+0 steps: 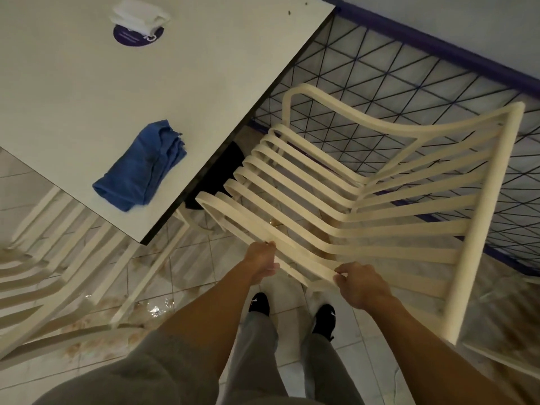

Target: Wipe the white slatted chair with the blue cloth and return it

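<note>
The white slatted chair (365,182) is tilted in front of me, to the right of the table, its slats running from lower left to upper right. My left hand (263,263) grips the nearest side rail of the chair. A little further along the same rail, my right hand (361,285) is closed on it. The blue cloth (143,166) lies crumpled on the white table (204,83), near its front corner, apart from both hands.
A second white slatted chair (58,273) stands at the lower left, partly under the table. A dark purple disc with white folded cloth (138,23) sits at the table's far side. A blue wire-mesh fence (409,92) runs behind the chair. The tiled floor (163,287) is stained and wet.
</note>
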Tool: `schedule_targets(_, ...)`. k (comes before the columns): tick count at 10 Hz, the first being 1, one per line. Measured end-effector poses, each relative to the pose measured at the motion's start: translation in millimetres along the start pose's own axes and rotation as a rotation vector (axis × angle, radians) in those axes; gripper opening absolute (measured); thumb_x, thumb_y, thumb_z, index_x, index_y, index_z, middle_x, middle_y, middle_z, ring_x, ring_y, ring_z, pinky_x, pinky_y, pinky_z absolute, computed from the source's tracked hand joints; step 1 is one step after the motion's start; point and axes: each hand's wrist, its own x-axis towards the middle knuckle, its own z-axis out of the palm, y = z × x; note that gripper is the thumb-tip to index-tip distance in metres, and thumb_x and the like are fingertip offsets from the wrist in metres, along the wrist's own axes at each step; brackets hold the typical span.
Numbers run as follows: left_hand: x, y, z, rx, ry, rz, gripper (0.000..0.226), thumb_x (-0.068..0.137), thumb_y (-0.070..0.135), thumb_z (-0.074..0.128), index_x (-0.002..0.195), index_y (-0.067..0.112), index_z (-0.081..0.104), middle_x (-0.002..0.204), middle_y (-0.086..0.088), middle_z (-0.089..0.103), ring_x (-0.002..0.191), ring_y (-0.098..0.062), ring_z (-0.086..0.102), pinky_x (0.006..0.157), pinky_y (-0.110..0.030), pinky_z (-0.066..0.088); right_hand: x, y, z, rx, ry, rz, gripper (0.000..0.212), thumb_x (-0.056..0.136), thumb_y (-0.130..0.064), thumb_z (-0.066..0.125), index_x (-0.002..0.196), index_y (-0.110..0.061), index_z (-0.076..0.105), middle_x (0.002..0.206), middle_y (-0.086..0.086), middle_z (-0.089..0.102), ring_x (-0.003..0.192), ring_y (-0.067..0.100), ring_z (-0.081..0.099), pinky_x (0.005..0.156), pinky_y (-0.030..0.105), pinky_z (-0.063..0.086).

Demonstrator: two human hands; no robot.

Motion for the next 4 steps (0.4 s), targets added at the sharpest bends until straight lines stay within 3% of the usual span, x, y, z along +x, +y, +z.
schedule_targets(1,-17.3,9.3,-24.9,0.108,-0.019,0.040,0.027,0.101,0.027,0.053,0.116,0.005,0.061,0.104,-0.008,0.068,0.080,-0.024,0.068,0.083,-0.042,0.060,-10.5,-7.8,1.5,-0.041,0.039,-0.020,0.025,0.099,-0.032,0.048,0.115,-0.021,0.064,0.112,0.005,0.067,0.098,0.022,0.063,0.091,0.038,0.053)
schedule_targets(2,-39.4,22.2,-52.8,0.158,-0.043,0.111,0.026,0.102,0.022,0.050,0.121,0.007,0.059,0.111,-0.010,0.069,0.076,-0.020,0.064,0.085,-0.040,0.057,-25.1,-17.9,5.7,-0.043,0.120,-0.057,0.027,0.098,-0.031,0.048,0.121,-0.026,0.061,0.121,0.002,0.064,0.107,0.023,0.060,0.096,0.036,0.049)
schedule_targets(3,-67.3,40.2,-77.5,0.203,-0.091,0.152,0.030,0.104,0.026,0.049,0.128,0.010,0.056,0.116,-0.007,0.069,0.085,-0.020,0.064,0.079,-0.035,0.056,-37.8,-34.2,4.9,0.057,0.148,-0.109,0.030,0.098,-0.027,0.049,0.125,-0.027,0.061,0.130,0.001,0.061,0.118,0.024,0.056,0.101,0.035,0.044)
schedule_targets(4,-95.0,51.2,-100.5,0.179,-0.163,0.209,0.028,0.101,0.024,0.053,0.126,0.012,0.060,0.115,-0.006,0.071,0.087,-0.019,0.065,0.084,-0.036,0.055,-48.6,-54.8,1.1,0.184,0.169,-0.221,0.028,0.098,-0.024,0.050,0.122,-0.026,0.063,0.127,-0.001,0.063,0.119,0.020,0.055,0.103,0.033,0.043)
